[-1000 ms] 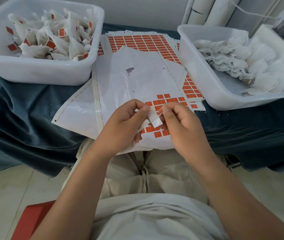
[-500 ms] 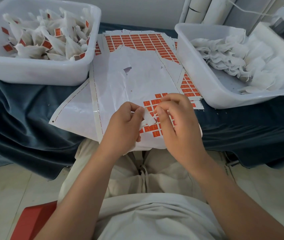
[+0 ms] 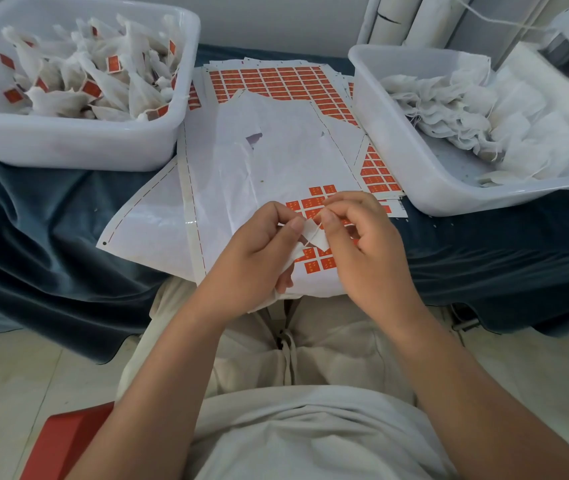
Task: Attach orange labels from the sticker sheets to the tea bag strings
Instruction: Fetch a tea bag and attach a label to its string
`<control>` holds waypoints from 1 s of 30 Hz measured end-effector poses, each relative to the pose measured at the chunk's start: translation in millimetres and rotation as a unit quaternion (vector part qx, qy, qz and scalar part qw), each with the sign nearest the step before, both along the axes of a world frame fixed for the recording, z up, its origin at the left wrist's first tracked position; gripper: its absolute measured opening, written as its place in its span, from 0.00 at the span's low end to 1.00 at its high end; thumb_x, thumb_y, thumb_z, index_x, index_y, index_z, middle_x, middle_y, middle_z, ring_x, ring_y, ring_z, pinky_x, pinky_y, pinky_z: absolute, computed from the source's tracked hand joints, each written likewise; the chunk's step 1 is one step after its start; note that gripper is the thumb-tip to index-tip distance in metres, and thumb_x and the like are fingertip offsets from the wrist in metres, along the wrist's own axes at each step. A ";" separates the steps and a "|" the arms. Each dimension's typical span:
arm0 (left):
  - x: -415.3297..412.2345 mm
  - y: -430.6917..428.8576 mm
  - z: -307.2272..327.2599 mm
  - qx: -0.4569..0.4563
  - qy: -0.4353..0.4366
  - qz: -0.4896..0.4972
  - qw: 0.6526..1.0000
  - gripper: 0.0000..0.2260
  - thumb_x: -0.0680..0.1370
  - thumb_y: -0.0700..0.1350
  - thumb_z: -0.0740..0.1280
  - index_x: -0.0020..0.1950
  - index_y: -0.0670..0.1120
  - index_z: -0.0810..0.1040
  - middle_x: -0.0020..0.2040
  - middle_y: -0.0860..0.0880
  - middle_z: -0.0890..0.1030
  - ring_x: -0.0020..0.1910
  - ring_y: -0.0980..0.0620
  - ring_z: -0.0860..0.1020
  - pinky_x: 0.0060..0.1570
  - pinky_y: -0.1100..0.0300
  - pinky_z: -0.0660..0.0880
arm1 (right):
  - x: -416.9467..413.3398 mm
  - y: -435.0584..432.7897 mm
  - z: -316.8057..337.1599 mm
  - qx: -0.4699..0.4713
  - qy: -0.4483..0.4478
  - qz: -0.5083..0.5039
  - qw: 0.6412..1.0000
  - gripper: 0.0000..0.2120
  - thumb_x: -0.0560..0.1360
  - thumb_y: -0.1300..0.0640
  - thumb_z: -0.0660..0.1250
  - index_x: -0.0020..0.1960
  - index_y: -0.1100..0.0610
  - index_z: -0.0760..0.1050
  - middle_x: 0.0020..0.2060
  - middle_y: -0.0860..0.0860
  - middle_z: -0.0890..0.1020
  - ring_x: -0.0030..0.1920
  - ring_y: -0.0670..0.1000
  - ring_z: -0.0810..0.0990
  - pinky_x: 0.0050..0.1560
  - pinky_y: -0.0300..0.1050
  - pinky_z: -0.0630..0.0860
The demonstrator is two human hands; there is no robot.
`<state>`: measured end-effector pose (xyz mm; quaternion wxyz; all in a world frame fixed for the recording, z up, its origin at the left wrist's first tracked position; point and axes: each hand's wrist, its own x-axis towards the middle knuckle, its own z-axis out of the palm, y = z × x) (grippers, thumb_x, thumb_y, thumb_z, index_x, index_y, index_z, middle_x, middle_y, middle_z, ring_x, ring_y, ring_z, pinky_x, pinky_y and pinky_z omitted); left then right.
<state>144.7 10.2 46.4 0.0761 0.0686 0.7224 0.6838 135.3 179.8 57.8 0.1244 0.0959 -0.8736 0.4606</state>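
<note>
My left hand (image 3: 259,252) grips a white tea bag (image 3: 312,233) over the near edge of the table. My right hand (image 3: 362,244) pinches the bag's thin string (image 3: 316,232) between thumb and forefinger, right beside the left thumb. Under both hands lies a sticker sheet (image 3: 276,174) that is mostly bare backing, with a patch of orange labels (image 3: 314,202) left near my fingers. More full sheets of orange labels (image 3: 276,81) lie further back. Whether a label sits between my right fingers is hidden.
A white tub (image 3: 68,140) at the back left holds several tea bags with orange labels. Another white tub (image 3: 414,168) at the right holds unlabelled tea bags. A dark blue cloth (image 3: 33,220) covers the table. White rolls (image 3: 414,19) stand behind.
My right hand went down to the orange labels half a second ago and is now back up at the bag's string. The left hand kept its hold on the tea bag.
</note>
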 end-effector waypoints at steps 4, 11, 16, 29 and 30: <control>2.1 -2.7 2.3 -0.004 0.015 -0.018 1.000 0.12 0.88 0.50 0.58 0.54 0.42 0.74 0.30 0.55 0.78 0.24 0.56 0.73 0.28 0.64 0.73 | -0.9 3.4 1.4 -0.005 -0.038 0.018 0.999 0.06 0.86 0.53 0.64 0.55 0.52 0.80 0.52 0.43 0.83 0.54 0.43 0.82 0.55 0.37 0.79; 2.0 -1.6 2.9 0.008 0.014 0.022 1.000 0.13 0.89 0.52 0.55 0.57 0.53 0.79 0.35 0.47 0.80 0.27 0.51 0.75 0.24 0.63 0.70 | 0.2 3.7 3.1 -0.042 -0.056 0.053 0.996 0.08 0.86 0.50 0.63 0.50 0.39 0.77 0.49 0.37 0.83 0.51 0.41 0.84 0.49 0.37 0.81; 2.0 -4.4 2.3 0.035 -0.002 0.018 0.999 0.15 0.88 0.53 0.54 0.67 0.65 0.77 0.40 0.48 0.85 0.26 0.53 0.75 0.29 0.61 0.76 | -1.0 6.9 0.8 -0.129 -0.119 0.066 0.982 0.09 0.85 0.47 0.63 0.53 0.44 0.81 0.48 0.43 0.86 0.51 0.46 0.86 0.53 0.44 0.85; -3.2 -4.6 7.5 0.189 -0.113 -0.030 0.975 0.14 0.83 0.51 0.68 0.68 0.53 0.81 0.28 0.46 0.76 0.19 0.55 0.68 0.28 0.61 0.72 | -6.7 4.5 -4.3 -0.315 -0.192 0.116 0.922 0.11 0.79 0.43 0.67 0.53 0.46 0.85 0.48 0.48 0.86 0.51 0.47 0.85 0.58 0.50 0.79; -4.0 -4.5 7.5 0.191 -0.123 -0.031 0.973 0.14 0.80 0.52 0.69 0.66 0.54 0.82 0.28 0.45 0.75 0.19 0.55 0.68 0.30 0.61 0.69 | -6.4 4.4 -3.7 -0.314 -0.191 0.114 0.923 0.11 0.79 0.43 0.67 0.54 0.46 0.85 0.48 0.48 0.86 0.51 0.48 0.85 0.58 0.50 0.79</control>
